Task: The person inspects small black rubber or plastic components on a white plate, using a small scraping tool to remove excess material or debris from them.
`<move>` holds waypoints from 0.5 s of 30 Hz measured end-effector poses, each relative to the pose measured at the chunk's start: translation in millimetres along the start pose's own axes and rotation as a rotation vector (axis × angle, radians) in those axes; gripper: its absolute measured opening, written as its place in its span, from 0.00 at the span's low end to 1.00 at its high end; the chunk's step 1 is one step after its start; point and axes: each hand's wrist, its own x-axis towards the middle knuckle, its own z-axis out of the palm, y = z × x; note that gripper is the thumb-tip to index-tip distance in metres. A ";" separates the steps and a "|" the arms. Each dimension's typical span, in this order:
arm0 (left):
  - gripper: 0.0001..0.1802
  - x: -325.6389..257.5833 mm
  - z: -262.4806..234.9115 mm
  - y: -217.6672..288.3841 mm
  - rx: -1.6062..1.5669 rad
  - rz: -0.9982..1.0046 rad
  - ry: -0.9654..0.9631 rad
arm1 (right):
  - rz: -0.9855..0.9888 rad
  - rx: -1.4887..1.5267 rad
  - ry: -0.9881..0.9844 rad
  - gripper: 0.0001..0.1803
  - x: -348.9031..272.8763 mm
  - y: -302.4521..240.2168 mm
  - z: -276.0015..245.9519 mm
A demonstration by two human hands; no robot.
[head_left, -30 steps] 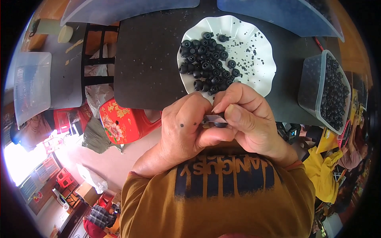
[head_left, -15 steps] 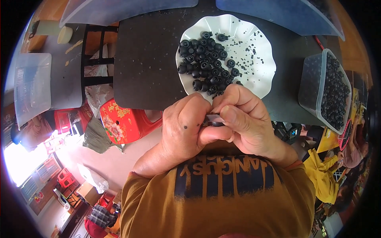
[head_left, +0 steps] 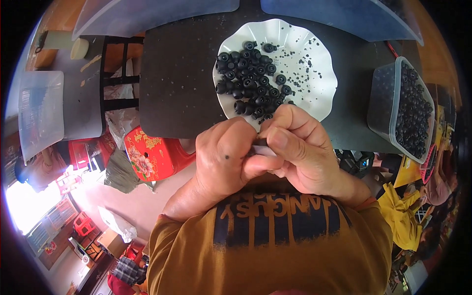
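My left hand (head_left: 227, 153) and my right hand (head_left: 306, 153) meet over the near edge of the table, both closed. A thin, light grey blade-like strip (head_left: 264, 150) lies along my left thumb, between it and the curled forefinger. Pinched in my right fingers, against the strip, is a small black part (head_left: 260, 141), mostly hidden. Just beyond my knuckles stands a white scalloped plate (head_left: 322, 96). Small round black parts (head_left: 251, 73), some with ring-shaped openings, are heaped on its left half, and tiny black scraps (head_left: 304, 64) dot its right half.
At the right, a clear plastic tub (head_left: 383, 101) holds many similar black parts. Large translucent bins (head_left: 162, 12) line the dark table's (head_left: 174, 86) far edge. A red flowered stool (head_left: 152, 152) stands left of my arm. Another translucent container (head_left: 42, 103) lies far left.
The strip has turned slightly between my hands. The black part shows above it now, where before a dark part showed below it. The plate's heap looks the same.
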 end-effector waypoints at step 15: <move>0.32 -34.4 -23.6 -11.3 -0.321 -0.440 -0.098 | -0.385 -0.509 0.116 0.10 71.5 -61.0 48.6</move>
